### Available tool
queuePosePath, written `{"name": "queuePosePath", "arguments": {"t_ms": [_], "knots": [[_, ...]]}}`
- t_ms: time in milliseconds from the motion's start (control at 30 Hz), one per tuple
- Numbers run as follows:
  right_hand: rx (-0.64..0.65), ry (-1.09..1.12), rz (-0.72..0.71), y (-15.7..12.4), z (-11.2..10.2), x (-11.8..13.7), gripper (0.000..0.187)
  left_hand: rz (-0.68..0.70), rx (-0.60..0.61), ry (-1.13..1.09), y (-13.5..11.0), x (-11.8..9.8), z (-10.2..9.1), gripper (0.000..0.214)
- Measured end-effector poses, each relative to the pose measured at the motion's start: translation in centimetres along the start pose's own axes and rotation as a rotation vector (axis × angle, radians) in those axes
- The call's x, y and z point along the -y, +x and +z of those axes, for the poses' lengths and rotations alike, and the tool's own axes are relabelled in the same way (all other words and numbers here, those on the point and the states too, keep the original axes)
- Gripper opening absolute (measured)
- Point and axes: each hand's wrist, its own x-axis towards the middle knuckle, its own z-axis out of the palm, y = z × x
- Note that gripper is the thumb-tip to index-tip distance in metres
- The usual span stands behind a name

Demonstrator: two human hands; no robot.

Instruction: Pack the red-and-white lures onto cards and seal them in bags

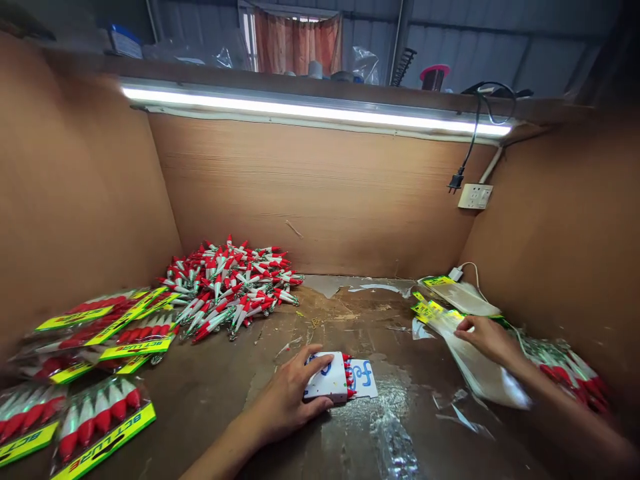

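Note:
My left hand [294, 385] is wrapped round a small white box [320, 379] with coloured specks and blue writing. Red tips of fishing lures [349, 377] stick out of its right end, and a white flap with blue letters [366, 378] lies beyond them. On the right, my right hand [483, 337] reaches over a stack of clear plastic bags [480, 367] with yellow-green headers. Its thumb and fingertips are pinched together at the upper part of the stack; whether a bag edge is between them is too small to tell.
A heap of red-and-white lures [235, 283] lies at the back left. Filled lure packets [100, 413] cover the left side. More lures [570, 373] lie far right, and another bag stack [460, 297] sits behind. Plastic scraps [395, 447] litter the front; a plug [455, 180] hangs above.

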Motion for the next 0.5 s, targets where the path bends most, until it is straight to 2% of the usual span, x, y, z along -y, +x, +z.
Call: {"name": "queuePosePath", "arguments": {"t_ms": [100, 167, 233, 333, 433, 500], "knots": [[-0.083, 0.174, -0.102, 0.9, -1.7, 1.7, 0.022, 0.001, -0.043, -0.036, 0.2, -0.1, -0.3, 0.075], [-0.279, 0.271, -0.282, 0.4, -3.1, 4.9, 0.019, -0.013, -0.116, -0.1, 0.6, 0.0, -0.7, 0.071], [-0.362, 0.354, -0.531, -1.0, -4.1, 9.4, 0.013, -0.052, -0.196, -0.242, 1.0, 0.2, -1.2, 0.065], [-0.34, 0.401, -0.823, -4.0, -4.2, 16.5, 0.014, -0.165, -0.237, -0.716, 1.4, 0.4, -2.4, 0.07], [-0.269, 0.366, -1.095, -6.9, -2.5, 21.9, 0.019, -0.263, -0.167, -1.266, 1.0, 0.3, -3.8, 0.087], [-0.218, 0.342, -1.184, -8.3, -0.8, 24.4, 0.023, -0.319, -0.112, -1.381, 0.7, 0.2, -4.4, 0.083]]}}
